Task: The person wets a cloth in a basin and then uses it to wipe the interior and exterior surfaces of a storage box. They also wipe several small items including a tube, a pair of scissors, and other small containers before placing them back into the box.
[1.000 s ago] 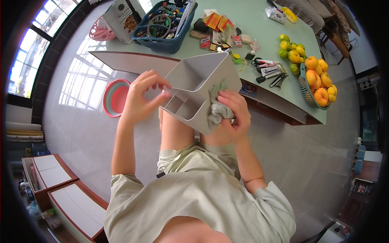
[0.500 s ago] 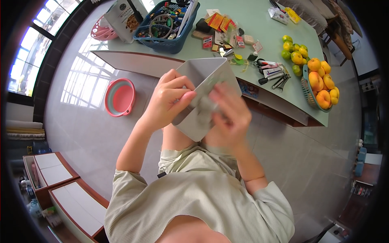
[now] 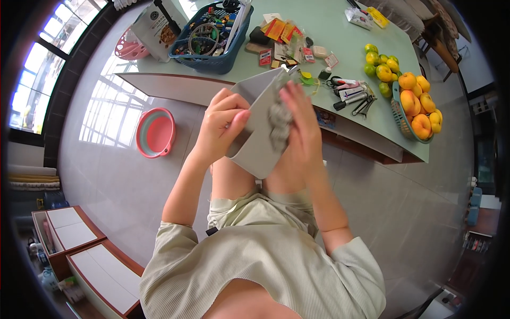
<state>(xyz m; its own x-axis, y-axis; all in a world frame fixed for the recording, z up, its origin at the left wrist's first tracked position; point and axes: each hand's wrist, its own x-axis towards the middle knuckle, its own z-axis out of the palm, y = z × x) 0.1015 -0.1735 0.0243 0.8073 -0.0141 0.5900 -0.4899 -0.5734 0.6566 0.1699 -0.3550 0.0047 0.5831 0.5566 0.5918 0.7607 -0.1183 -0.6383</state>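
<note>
Moved higher since the earlier frame: your right hand point(image 3: 302, 114), open and blurred, with grey cloth point(image 3: 279, 121) against one grey box point(image 3: 259, 155), above your thighs point(image 3: 234, 178), edge gripped by your left hand point(image 3: 220, 123).

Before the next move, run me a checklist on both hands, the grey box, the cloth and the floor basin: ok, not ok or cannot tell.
1. Left hand on the smooth light-grey, plastic-looking open box: ok, fingers curled at its left edge.
2. Crumpled grey-green cloth against the box's right outer face: ok.
3. Right hand firm on the cloth: cannot tell, the hand is blurred.
4. Box level: not ok, it is tilted.
5. Box interior empty: cannot tell, mostly hidden.
6. Round pink-and-grey basin clear of the box: ok, apart on the floor to the left.
</note>
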